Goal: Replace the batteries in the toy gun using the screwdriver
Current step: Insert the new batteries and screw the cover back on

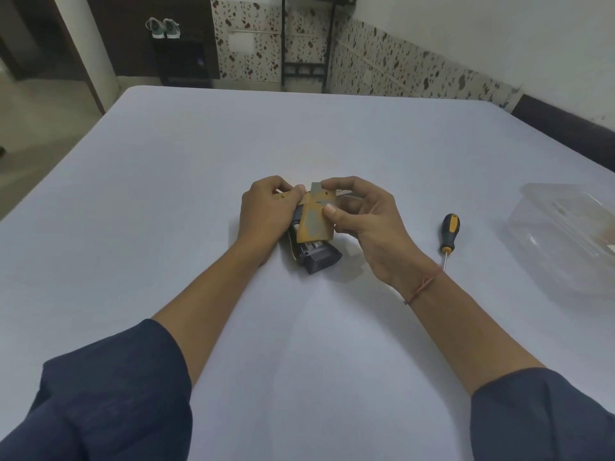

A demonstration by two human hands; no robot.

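Note:
The toy gun (318, 257) lies on the white sheet in the middle, dark grey with orange parts; its grip end points toward me. My left hand (264, 214) grips its far left side. My right hand (362, 221) pinches an orange and grey battery cover (314, 222) between thumb and fingers, holding it over the gun's grip. A pale battery end shows just under the cover's near edge. The screwdriver (449, 232), black and yellow handled, lies on the sheet to the right of my right hand, tip toward me.
A clear plastic container (565, 234) stands at the right edge of the sheet. The white sheet (199, 161) covers a wide flat surface. A dark headboard (565, 128) runs along the far right. Shoes (163, 28) sit on a dark stand beyond.

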